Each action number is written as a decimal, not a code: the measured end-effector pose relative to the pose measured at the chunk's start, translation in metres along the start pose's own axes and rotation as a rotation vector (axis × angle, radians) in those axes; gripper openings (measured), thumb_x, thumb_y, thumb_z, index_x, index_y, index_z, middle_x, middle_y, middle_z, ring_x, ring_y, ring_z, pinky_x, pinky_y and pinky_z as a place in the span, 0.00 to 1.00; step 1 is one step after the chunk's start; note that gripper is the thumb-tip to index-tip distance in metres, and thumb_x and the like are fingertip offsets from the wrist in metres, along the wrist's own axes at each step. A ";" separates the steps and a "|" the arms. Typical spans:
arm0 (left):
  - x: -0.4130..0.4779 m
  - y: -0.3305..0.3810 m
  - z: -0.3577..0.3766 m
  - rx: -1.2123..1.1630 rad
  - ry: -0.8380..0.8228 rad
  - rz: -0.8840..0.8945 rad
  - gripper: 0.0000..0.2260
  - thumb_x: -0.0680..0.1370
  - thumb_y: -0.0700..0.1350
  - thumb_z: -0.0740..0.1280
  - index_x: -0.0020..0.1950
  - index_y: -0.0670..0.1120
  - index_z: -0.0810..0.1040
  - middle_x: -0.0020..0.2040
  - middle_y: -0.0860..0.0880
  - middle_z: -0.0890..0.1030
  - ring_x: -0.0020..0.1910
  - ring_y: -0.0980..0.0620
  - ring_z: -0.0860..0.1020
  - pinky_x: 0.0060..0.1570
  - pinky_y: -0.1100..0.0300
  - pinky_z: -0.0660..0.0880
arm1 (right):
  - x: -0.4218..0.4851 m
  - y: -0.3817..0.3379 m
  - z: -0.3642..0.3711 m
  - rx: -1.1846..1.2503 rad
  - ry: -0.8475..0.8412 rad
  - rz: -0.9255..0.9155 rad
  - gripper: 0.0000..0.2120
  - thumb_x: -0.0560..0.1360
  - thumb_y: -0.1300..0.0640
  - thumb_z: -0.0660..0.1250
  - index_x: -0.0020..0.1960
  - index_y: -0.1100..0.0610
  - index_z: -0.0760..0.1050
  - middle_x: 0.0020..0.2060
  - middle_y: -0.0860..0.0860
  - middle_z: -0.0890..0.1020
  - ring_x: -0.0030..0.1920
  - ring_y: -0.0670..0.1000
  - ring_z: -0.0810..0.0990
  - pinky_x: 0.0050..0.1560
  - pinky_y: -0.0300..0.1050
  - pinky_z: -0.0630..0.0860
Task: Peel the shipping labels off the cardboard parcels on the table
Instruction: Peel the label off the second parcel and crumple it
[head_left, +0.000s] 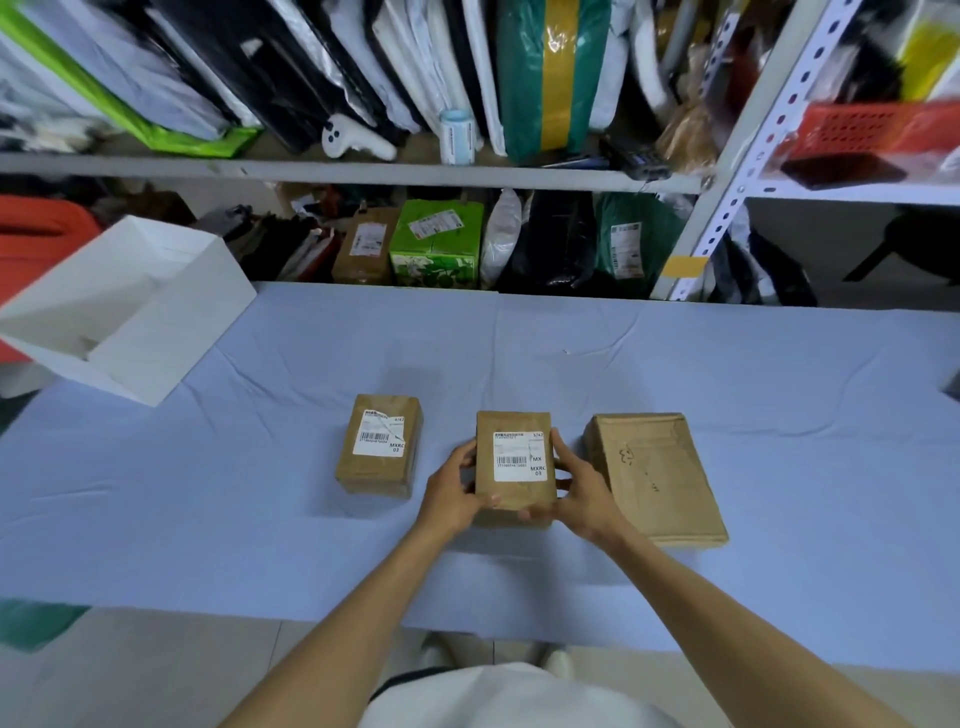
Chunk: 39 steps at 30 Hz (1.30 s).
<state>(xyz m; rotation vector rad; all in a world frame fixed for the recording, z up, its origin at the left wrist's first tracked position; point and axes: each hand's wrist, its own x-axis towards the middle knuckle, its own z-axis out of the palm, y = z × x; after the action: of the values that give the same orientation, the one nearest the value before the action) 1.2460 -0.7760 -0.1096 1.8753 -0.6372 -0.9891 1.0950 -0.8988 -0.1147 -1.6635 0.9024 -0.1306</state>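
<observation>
Hands hold the middle parcel (514, 470) from both sides: the left hand (454, 491) has its fingers wrapped against the left wall with the thumb on the near edge, and the right hand (579, 491) presses the right wall, its fingers reaching up beside the white label (518, 456). That label sits flat on the top face, with no corner lifted that I can see. The parcel stands on the bench (208, 493), between a left parcel (379, 447) whose label (382, 434) looks creased or partly torn, and a bare, flatter box (654, 475) just to the right. The main risk, as I judge it, is tearing: if a corner is picked and pulled fast or at a steep angle, the paper may split and leave scraps stuck down, as the neighbour's label suggests. A one-handed hold could also let the light parcel slide on the cloth or knock against the box beside it.
</observation>
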 end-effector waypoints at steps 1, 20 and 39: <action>-0.001 0.000 0.000 -0.007 0.003 0.000 0.37 0.68 0.31 0.74 0.73 0.48 0.66 0.67 0.47 0.75 0.64 0.50 0.74 0.57 0.59 0.76 | 0.000 0.001 0.000 -0.003 0.003 -0.005 0.59 0.59 0.64 0.82 0.78 0.49 0.49 0.59 0.45 0.78 0.57 0.45 0.78 0.50 0.37 0.79; 0.003 -0.003 0.000 -0.012 0.048 0.053 0.37 0.68 0.30 0.73 0.70 0.57 0.66 0.61 0.51 0.77 0.59 0.52 0.77 0.49 0.63 0.80 | 0.005 -0.013 0.001 -0.076 -0.011 -0.016 0.54 0.64 0.69 0.77 0.79 0.51 0.49 0.60 0.45 0.76 0.57 0.46 0.77 0.47 0.35 0.79; 0.015 0.004 0.007 0.289 0.053 0.044 0.37 0.71 0.36 0.71 0.74 0.61 0.62 0.71 0.53 0.66 0.65 0.51 0.73 0.62 0.54 0.74 | 0.013 -0.012 -0.004 -0.063 -0.021 -0.005 0.55 0.64 0.70 0.77 0.79 0.51 0.46 0.58 0.47 0.77 0.55 0.48 0.78 0.47 0.34 0.79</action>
<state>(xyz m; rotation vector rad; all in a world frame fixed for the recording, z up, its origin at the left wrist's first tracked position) 1.2483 -0.7924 -0.1133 2.1209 -0.8212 -0.8514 1.1075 -0.9098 -0.1081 -1.7225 0.8940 -0.0889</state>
